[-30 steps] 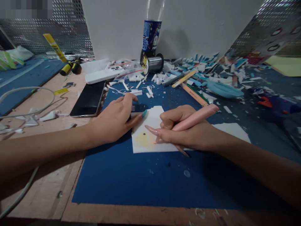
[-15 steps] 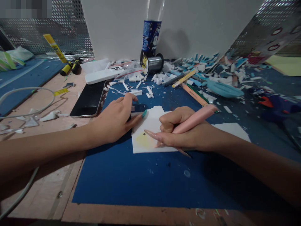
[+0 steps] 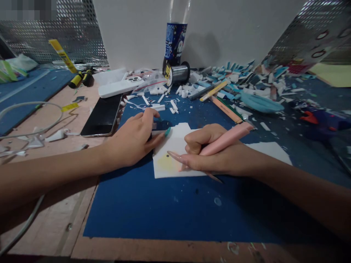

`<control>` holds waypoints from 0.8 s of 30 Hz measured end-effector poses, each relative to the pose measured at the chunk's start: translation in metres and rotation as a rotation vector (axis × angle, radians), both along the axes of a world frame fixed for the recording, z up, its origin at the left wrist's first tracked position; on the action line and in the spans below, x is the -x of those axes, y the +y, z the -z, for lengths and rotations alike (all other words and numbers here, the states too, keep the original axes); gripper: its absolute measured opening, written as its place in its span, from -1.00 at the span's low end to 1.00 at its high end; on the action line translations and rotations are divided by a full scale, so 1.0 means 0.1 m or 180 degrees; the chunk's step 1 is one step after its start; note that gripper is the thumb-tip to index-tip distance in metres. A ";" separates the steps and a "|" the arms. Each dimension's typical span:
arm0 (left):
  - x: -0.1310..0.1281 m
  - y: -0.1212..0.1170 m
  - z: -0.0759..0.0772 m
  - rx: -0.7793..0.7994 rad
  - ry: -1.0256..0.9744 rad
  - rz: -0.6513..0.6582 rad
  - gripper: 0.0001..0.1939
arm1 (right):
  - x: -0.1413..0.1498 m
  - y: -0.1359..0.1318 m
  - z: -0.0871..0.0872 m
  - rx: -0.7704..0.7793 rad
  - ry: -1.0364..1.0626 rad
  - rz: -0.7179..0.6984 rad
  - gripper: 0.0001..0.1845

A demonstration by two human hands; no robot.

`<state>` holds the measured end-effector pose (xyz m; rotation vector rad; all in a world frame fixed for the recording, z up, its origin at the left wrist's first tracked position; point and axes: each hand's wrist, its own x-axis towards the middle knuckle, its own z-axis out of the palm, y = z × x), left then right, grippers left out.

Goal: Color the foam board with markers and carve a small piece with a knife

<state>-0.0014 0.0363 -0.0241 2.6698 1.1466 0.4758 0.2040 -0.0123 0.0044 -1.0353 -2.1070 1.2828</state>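
My right hand (image 3: 216,153) is wrapped round a thick pink marker (image 3: 225,138), whose tip rests on a white sheet of paper (image 3: 175,142). On that sheet is a pale yellow patch (image 3: 166,163) with a small black dot, and a light pink tint shows beside the marker tip. My left hand (image 3: 134,137) lies at the sheet's left edge, its green-nailed thumb pressing on the paper. Its other fingers are curled, and what they may hold underneath is hidden. Another white piece (image 3: 271,151) sits partly behind my right forearm.
Blue mat (image 3: 153,208) under the sheet. Behind lie foam scraps (image 3: 233,78), a wire spool (image 3: 179,73), a bottle (image 3: 175,40), pens (image 3: 215,91) and a light-blue oval piece (image 3: 259,102). A phone (image 3: 101,117) is at left, a dark-blue glue gun (image 3: 326,122) at right.
The whole view has shifted very slightly. Both hands stay in place, with the marker tip still on the paper and hardly moved.
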 end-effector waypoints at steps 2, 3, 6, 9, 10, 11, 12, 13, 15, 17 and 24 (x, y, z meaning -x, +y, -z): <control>0.00 0.00 0.00 -0.0023 0.0002 0.0010 -0.60 | 0.00 0.00 0.00 -0.0057 -0.0058 0.0027 -0.50; 0.00 0.00 0.00 -0.0025 0.0007 0.0021 -0.60 | 0.00 0.00 0.00 -0.0066 -0.0053 0.0023 -0.50; 0.00 0.00 -0.01 0.0009 0.0008 0.0029 -0.59 | 0.00 0.01 0.00 -0.0039 -0.0013 -0.0001 -0.51; 0.00 -0.01 -0.01 0.0023 -0.0016 -0.0001 -0.60 | 0.00 0.02 -0.01 -0.0046 -0.0009 -0.0006 -0.51; 0.00 -0.01 -0.01 0.0020 -0.0023 -0.0004 -0.61 | 0.00 0.02 -0.01 -0.0057 -0.0019 0.0002 -0.51; 0.00 -0.01 -0.01 0.0016 -0.0027 -0.0007 -0.61 | 0.00 0.02 -0.02 -0.0065 -0.0021 0.0010 -0.51; 0.00 -0.01 0.00 0.0017 -0.0027 -0.0008 -0.61 | 0.01 0.02 -0.02 -0.0069 -0.0019 0.0025 -0.51; 0.00 0.00 -0.01 0.0019 -0.0026 -0.0007 -0.60 | 0.01 0.02 -0.02 -0.0094 0.0008 0.0070 -0.51; 0.00 0.00 -0.01 0.0019 -0.0029 -0.0004 -0.60 | 0.01 0.01 -0.01 -0.0228 0.0156 0.0255 -0.52; 0.00 0.00 -0.02 0.0040 -0.0023 -0.0017 -0.60 | 0.02 0.01 0.00 -0.0426 0.0380 0.0559 -0.53; 0.00 0.00 -0.02 0.0129 -0.0020 0.0019 -0.60 | 0.01 0.02 0.02 -0.0362 0.0613 0.1252 -0.52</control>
